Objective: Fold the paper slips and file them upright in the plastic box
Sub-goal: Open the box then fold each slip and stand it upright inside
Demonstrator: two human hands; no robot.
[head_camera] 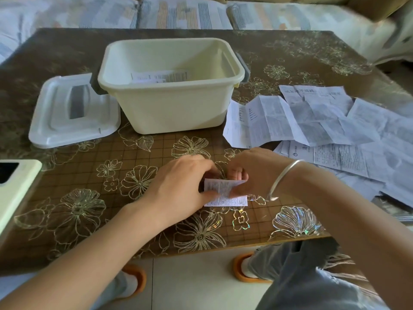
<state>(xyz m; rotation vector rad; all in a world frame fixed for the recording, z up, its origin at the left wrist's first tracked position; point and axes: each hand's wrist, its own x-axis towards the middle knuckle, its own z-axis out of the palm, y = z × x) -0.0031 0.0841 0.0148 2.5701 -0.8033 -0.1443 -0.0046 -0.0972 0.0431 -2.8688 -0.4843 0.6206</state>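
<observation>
Open surface [143, 151] runs from the left hand [183, 186] and right hand [252, 173] (both pinching a folded slip [225, 194]) to the cream plastic box [178, 113], its mouth uncovered, interior largely free. The white lid [67, 121] lies just left of the box; unfolded paper sheets [312, 121] cover the right side; a pale green device [20, 186] juts in at far left.

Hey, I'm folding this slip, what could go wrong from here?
The box is nearly empty, so the folded slip held by your left hand and right hand may topple rather than stand upright. The loose sheets overlap beside your right forearm; a sweep toward the box could drag them off the table.
</observation>
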